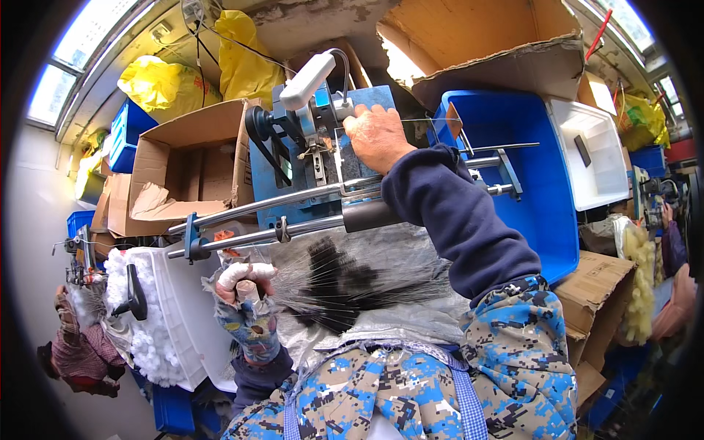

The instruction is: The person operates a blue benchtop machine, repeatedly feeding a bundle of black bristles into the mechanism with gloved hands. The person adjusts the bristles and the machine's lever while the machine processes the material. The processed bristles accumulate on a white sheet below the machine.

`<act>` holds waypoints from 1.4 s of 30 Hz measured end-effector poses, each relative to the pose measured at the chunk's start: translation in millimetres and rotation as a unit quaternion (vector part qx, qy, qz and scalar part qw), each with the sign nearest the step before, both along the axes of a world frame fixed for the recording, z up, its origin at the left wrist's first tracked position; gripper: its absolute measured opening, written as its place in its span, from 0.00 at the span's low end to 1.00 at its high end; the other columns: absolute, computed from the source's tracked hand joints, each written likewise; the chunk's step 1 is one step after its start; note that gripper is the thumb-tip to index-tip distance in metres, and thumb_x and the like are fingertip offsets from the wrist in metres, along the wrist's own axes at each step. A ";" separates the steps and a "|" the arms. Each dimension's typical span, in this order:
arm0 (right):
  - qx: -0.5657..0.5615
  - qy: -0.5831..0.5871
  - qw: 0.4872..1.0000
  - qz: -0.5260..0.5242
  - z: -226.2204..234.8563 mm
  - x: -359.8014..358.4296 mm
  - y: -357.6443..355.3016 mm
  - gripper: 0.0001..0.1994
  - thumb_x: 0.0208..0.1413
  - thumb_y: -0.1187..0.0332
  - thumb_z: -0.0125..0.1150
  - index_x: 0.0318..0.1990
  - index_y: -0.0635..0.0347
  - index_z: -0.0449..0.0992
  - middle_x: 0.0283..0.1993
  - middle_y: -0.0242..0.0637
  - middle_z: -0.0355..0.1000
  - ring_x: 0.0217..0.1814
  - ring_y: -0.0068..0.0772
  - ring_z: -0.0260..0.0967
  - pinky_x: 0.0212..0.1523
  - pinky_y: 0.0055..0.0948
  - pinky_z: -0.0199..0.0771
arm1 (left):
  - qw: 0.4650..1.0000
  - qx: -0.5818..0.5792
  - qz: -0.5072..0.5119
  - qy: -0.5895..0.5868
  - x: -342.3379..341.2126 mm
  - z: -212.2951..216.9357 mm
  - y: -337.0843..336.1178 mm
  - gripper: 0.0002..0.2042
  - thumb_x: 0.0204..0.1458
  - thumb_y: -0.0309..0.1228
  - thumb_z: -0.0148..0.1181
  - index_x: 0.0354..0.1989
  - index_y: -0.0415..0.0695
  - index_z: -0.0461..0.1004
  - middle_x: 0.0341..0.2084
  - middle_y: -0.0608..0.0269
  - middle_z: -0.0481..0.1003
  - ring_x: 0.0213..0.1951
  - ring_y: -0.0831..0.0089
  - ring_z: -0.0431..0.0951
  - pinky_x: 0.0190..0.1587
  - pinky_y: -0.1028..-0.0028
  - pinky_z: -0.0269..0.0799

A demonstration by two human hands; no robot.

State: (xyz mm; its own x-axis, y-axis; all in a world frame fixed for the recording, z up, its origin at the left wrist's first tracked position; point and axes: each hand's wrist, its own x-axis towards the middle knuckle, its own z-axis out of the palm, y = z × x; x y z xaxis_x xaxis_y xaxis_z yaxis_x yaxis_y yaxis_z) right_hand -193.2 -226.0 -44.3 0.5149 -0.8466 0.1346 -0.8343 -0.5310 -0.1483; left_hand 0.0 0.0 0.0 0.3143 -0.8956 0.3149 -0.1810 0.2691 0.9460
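In front of me stands a blue bench machine (282, 194) with a black belt wheel, a white motor-like box (308, 81) on top and two long metal rods (293, 233) across its front. My right hand (378, 136) reaches over the rods and is closed at the machine's upper right side; what its fingers grip is hidden. Below the left end of the rods is my left hand (247, 297), in a worn patterned glove with white-wrapped fingertips. Its fingers are curled in, and anything inside cannot be made out. Dark loose bristles (337, 282) lie on the grey sheet (411, 293) over my lap.
A large blue bin (546, 242) stands right of the machine, beside a white tray (579, 158). An open cardboard box (165, 172) is at left. White fluffy pieces (147, 345) fill a white bin (192, 315). Another person (88, 348) works at far left.
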 end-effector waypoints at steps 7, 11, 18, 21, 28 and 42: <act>-0.044 0.014 0.999 -0.010 3.2 1.2 8.3 0.07 0.46 0.70 0.50 0.32 0.56 0.73 0.36 0.40 0.70 0.39 0.39 0.68 0.35 0.38 0.65 | 0.998 -0.018 0.009 0.059 -2.2 2.9 -0.8 0.15 0.56 0.39 0.49 0.45 0.40 0.66 0.26 0.50 0.75 0.19 0.75 0.70 0.18 0.80 0.64; -0.035 0.011 0.999 -0.003 3.3 0.7 6.9 0.07 0.46 0.71 0.50 0.32 0.57 0.73 0.36 0.39 0.70 0.39 0.39 0.69 0.35 0.38 0.66 | 0.996 0.007 0.004 0.090 0.4 3.5 -1.5 0.15 0.57 0.37 0.48 0.45 0.40 0.66 0.26 0.51 0.75 0.18 0.74 0.71 0.15 0.79 0.64; -0.010 -0.011 1.000 0.002 0.1 0.5 4.2 0.08 0.46 0.71 0.50 0.33 0.56 0.74 0.36 0.40 0.71 0.40 0.40 0.68 0.37 0.39 0.66 | 0.995 0.023 -0.015 0.099 -7.0 3.4 -2.8 0.14 0.56 0.37 0.48 0.44 0.40 0.67 0.25 0.53 0.74 0.19 0.73 0.71 0.15 0.79 0.64; 0.006 -0.028 1.000 -0.003 -5.3 0.7 -0.6 0.09 0.47 0.70 0.49 0.34 0.55 0.76 0.36 0.38 0.71 0.41 0.41 0.67 0.40 0.41 0.62 | 0.995 0.034 -0.009 0.092 -8.5 2.2 -2.6 0.14 0.56 0.36 0.49 0.44 0.40 0.67 0.25 0.53 0.74 0.19 0.73 0.71 0.15 0.79 0.64; 0.025 -0.025 0.998 -0.052 -2.3 -5.8 -2.1 0.12 0.47 0.64 0.53 0.39 0.55 0.75 0.46 0.40 0.67 0.51 0.43 0.59 0.48 0.48 0.54 | 0.992 0.047 -0.052 0.109 -11.2 -1.1 -2.1 0.14 0.57 0.36 0.48 0.44 0.39 0.67 0.25 0.51 0.74 0.20 0.73 0.71 0.16 0.80 0.64; 0.027 -0.048 0.997 -0.060 3.9 -26.7 43.1 0.30 0.46 0.54 0.59 0.52 0.69 0.63 0.47 0.46 0.57 0.47 0.43 0.60 0.39 0.39 0.67 | 0.986 0.057 -0.054 0.144 -27.8 3.7 -4.9 0.14 0.54 0.35 0.52 0.42 0.36 0.67 0.26 0.52 0.74 0.21 0.73 0.72 0.20 0.79 0.66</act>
